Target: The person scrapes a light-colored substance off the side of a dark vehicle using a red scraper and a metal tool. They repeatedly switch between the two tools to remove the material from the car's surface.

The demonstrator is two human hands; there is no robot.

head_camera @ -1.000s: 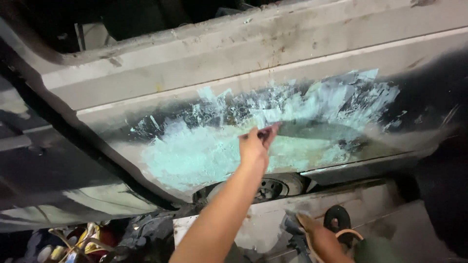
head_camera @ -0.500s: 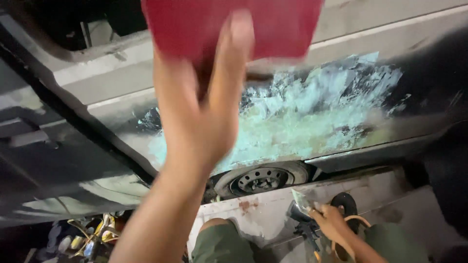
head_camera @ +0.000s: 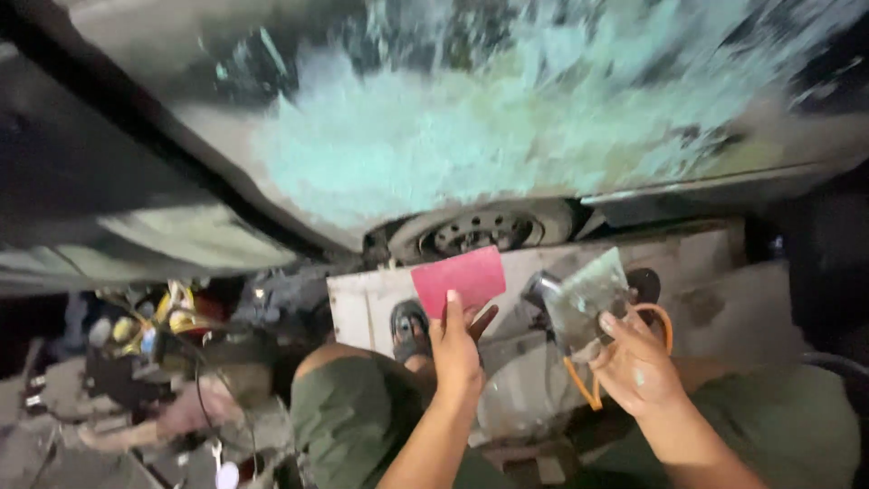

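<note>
My left hand [head_camera: 457, 349] holds a thin red rectangular card [head_camera: 459, 280] by its lower edge, low over my lap. My right hand [head_camera: 636, 367] grips a flat grey-green plate [head_camera: 587, 301] smeared with filler, with an orange cord loop [head_camera: 625, 349] running behind the fingers. Above both hands spreads a car body panel [head_camera: 226, 54] covered by a wide patch of pale green filler [head_camera: 471, 127]. Neither hand touches the panel.
A car wheel [head_camera: 480, 228] shows under the panel. A white board [head_camera: 371, 303] lies in front of my knees, with a sandalled foot [head_camera: 409, 330] on it. Tools and yellow wires [head_camera: 172, 317] clutter the floor at left. My legs wear green trousers [head_camera: 353, 417].
My left hand has dropped from the filler patch, past the camera with the red card, down to my lap. The view has tilted downward. My right hand stays low with the plate.
</note>
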